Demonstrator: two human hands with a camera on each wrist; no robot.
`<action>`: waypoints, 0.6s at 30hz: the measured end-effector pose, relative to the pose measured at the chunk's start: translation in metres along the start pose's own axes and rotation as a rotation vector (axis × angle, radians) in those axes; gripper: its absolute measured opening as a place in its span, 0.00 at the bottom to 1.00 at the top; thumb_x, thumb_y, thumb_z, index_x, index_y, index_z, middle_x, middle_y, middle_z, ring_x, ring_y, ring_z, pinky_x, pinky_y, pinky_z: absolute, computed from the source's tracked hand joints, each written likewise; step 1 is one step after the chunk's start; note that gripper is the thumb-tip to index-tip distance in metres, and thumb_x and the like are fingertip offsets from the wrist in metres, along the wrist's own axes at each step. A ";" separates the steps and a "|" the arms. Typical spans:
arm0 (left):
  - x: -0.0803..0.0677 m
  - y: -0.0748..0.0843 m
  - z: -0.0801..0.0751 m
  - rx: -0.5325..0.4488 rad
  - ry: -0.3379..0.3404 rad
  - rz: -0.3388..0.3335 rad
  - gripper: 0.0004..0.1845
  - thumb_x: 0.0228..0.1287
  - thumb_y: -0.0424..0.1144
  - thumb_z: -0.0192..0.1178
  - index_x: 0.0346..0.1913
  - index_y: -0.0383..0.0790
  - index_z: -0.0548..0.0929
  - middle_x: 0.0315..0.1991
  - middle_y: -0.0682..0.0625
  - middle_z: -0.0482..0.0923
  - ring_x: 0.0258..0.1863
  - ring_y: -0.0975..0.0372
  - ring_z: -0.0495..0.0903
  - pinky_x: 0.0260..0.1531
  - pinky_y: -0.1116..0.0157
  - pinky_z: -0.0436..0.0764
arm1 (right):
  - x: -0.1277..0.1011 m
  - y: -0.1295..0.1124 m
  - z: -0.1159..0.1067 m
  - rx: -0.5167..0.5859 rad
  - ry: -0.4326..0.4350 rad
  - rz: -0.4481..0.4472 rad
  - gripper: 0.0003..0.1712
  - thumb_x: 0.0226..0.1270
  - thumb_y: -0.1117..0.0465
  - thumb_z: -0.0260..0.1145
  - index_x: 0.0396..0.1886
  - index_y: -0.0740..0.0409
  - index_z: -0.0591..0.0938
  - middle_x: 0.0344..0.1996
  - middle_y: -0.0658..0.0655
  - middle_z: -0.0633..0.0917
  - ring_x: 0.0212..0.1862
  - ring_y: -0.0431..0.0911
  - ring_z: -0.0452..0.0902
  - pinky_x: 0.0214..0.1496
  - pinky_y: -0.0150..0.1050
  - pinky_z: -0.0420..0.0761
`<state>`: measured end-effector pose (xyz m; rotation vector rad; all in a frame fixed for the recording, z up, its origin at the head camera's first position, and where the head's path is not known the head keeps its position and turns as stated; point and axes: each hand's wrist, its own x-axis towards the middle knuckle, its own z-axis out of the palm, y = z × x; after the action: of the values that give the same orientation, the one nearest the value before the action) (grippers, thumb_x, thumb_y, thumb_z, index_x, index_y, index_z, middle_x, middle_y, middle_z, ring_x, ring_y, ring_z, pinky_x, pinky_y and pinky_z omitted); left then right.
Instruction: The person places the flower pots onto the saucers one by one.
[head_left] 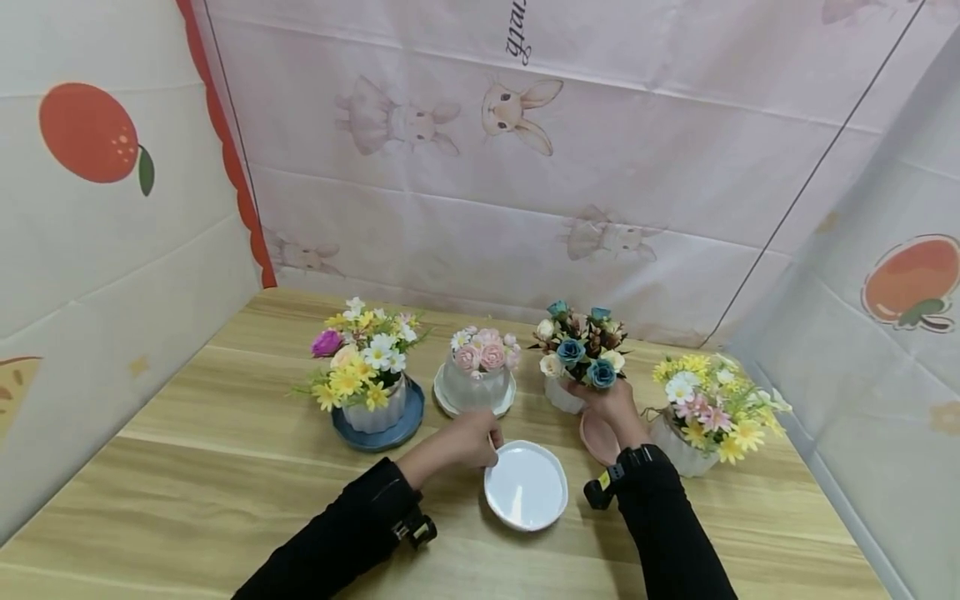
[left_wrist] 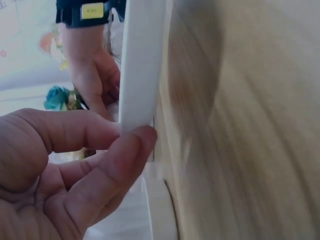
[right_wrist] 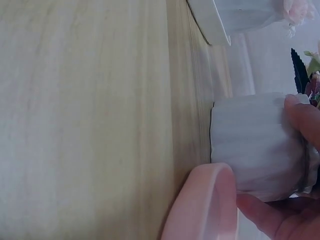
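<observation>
Between thumb and fingers my left hand (head_left: 471, 440) pinches the rim of a round white plate (head_left: 526, 487). In the left wrist view the plate (left_wrist: 142, 65) is seen edge-on, held a little above the wood. My right hand (head_left: 613, 408) grips a white flowerpot (right_wrist: 257, 145) with blue and cream artificial flowers (head_left: 581, 346). The pot's base appears to be at the tabletop, beside a pink plate (head_left: 599, 437). Part of that pink plate is hidden by the right hand and wrist.
At the left, a pot of yellow and white flowers (head_left: 371, 358) stands on a blue plate (head_left: 358, 439). A pot with pink roses (head_left: 483, 358) stands on a white plate (head_left: 442, 398) in the middle. Another flowerpot (head_left: 682, 454) stands at the right on the wooden table (head_left: 225, 467).
</observation>
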<state>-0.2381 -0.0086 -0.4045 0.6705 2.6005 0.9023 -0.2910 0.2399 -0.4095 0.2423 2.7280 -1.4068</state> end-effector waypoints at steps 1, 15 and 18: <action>0.004 -0.001 0.000 -0.012 0.016 0.001 0.07 0.43 0.22 0.61 0.21 0.38 0.80 0.13 0.54 0.73 0.12 0.66 0.71 0.14 0.72 0.71 | 0.000 0.000 0.000 -0.003 0.002 0.002 0.35 0.55 0.43 0.69 0.53 0.64 0.73 0.59 0.66 0.69 0.61 0.58 0.63 0.60 0.51 0.65; 0.039 -0.002 0.009 -0.248 0.214 -0.184 0.13 0.45 0.22 0.58 0.12 0.39 0.71 0.10 0.51 0.72 0.11 0.63 0.76 0.10 0.72 0.71 | -0.001 -0.001 0.000 -0.031 0.018 0.027 0.29 0.55 0.44 0.69 0.44 0.63 0.78 0.55 0.66 0.73 0.58 0.58 0.66 0.58 0.51 0.66; 0.042 0.000 0.014 -0.215 0.268 -0.190 0.17 0.43 0.22 0.58 0.08 0.41 0.67 0.06 0.53 0.69 0.08 0.64 0.74 0.08 0.73 0.68 | -0.001 -0.001 0.000 -0.011 0.019 0.020 0.27 0.56 0.47 0.69 0.45 0.64 0.78 0.56 0.66 0.73 0.59 0.58 0.65 0.59 0.50 0.66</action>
<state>-0.2673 0.0205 -0.4203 0.2550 2.6807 1.2591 -0.2907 0.2389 -0.4083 0.2825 2.7400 -1.3914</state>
